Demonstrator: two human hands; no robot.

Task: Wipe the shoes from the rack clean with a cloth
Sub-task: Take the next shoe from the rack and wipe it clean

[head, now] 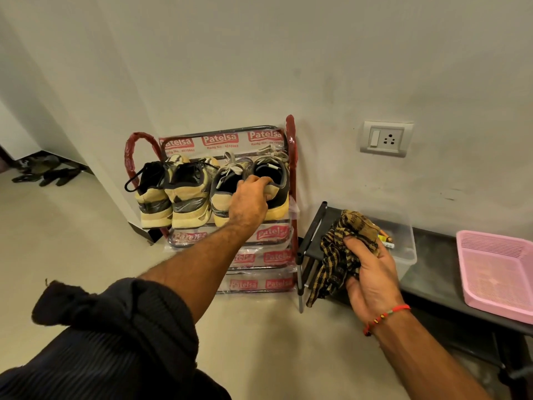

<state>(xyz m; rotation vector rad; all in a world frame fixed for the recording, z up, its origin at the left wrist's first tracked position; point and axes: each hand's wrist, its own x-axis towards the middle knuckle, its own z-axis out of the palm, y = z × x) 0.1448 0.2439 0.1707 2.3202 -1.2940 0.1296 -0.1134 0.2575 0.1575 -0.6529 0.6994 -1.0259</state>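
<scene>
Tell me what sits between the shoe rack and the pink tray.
In the head view, between the shoe rack and the pink tray: the right hand gripping the cloth, and a clear box.

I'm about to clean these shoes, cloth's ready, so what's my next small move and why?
Probably lift the rightmost shoe off the rack toward the cloth: your left hand already grips its heel collar, while your right hand holds the cloth away from it.

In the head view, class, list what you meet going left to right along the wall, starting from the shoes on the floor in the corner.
Floor shoes → rack → socket → clear box → pink tray.
</scene>
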